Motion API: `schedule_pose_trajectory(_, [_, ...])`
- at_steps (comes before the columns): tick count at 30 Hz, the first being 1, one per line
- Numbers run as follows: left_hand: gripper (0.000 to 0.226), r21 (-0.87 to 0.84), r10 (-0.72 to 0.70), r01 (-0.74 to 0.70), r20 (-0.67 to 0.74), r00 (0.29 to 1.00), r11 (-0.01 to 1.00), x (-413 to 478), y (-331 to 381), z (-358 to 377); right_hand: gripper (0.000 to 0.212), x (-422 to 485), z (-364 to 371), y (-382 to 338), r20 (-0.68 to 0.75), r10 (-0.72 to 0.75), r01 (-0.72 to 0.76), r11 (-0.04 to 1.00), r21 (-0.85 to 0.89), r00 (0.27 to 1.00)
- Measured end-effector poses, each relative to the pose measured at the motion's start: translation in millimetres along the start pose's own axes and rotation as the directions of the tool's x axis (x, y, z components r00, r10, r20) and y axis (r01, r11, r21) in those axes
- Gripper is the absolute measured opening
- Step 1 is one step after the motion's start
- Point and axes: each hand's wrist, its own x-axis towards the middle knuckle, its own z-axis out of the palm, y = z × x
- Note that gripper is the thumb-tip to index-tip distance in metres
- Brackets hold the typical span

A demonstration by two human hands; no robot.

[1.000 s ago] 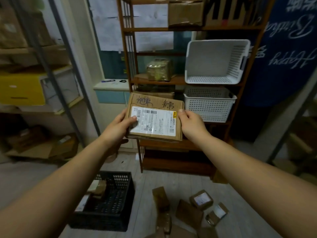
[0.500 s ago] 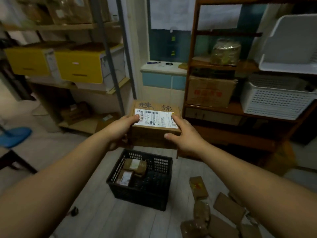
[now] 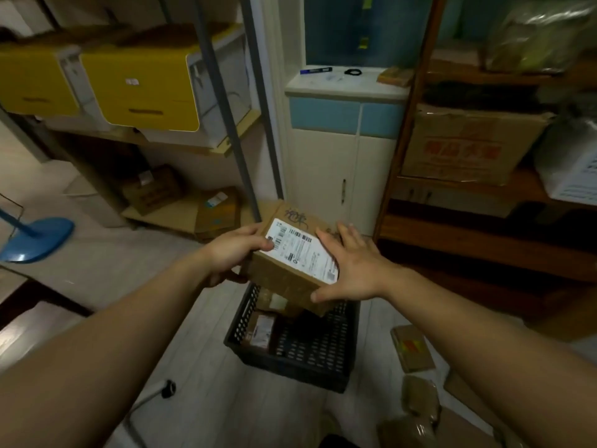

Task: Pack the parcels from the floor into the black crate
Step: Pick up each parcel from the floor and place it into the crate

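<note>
Holding a cardboard parcel in the air over the black crate, tilted with its near right corner dipping lowest and overlapping the crate's far end in view. Gripping the parcel's left end with the left hand, with the thumb down on the corner of the white shipping label and the fingers curling underneath. Pressing the right end with the right hand, with straight fingers fanned out across the top face beside the label and the thumb stretched along the near side face. Possibly taking some of the weight there too, though hard to tell from this angle. Showing handwritten marks in dark ink on the top face above the label. Looking down past it at two smaller parcels in the crate's left half, one lying on the mesh floor and another behind it, partly hidden by the held parcel. Taking in more brown parcels lying on the pale floor to the right of the crate, apart from it. Facing a white cabinet with a blue band, set between a metal rack carrying yellow boxes on the left and a wooden shelf unit bearing a large carton on the right. Catching also a round blue base on the floor far to the left.
</note>
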Motion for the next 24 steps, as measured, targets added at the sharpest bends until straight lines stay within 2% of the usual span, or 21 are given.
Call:
schedule_pose_trajectory(4, [0.051, -0.031, -0.032, 0.030, -0.050, 0.998, 0.999, 48, 8, -25, 0.123, 51, -2, -10, -0.086, -0.014, 0.012, 1.000, -0.027, 0.996])
schedule_pose_trajectory(6, [0.063, -0.151, -0.060, 0.042, -0.113, 0.992, 0.988, 68, 10, -28, 0.119, 71, -6, -16, -0.149, 0.093, -0.078, 0.992, 0.102, 0.985])
schedule_pose_trajectory(8, [0.066, -0.270, -0.084, 0.065, -0.060, 0.995, 0.961, 84, 12, -22, 0.115, 86, -7, -25, -0.176, 0.209, -0.167, 0.960, 0.225, 0.962])
schedule_pose_trajectory(10, [0.065, -0.317, -0.073, 0.059, -0.033, 0.997, 0.947, 102, 13, -19, 0.113, 98, -3, -35, -0.175, 0.270, -0.224, 0.943, 0.245, 0.947])
schedule_pose_trajectory(13, [0.074, -0.282, -0.034, 0.024, -0.030, 0.999, 0.959, 137, 10, -35, 0.119, 115, 2, -46, -0.153, 0.321, -0.255, 0.905, 0.339, 0.935])
schedule_pose_trajectory(18, [0.058, -0.145, -0.028, 0.065, 0.239, 0.971, 0.987, 185, -10, -67, 0.117, 142, 23, -69, -0.112, 0.372, -0.295, 0.858, 0.420, 0.922])
schedule_pose_trajectory(24, [0.049, -0.106, -0.030, 0.069, 0.333, 0.942, 0.992, 235, -73, -71, 0.114, 175, 90, -75, -0.166, 0.421, -0.236, 0.746, 0.623, 0.892])
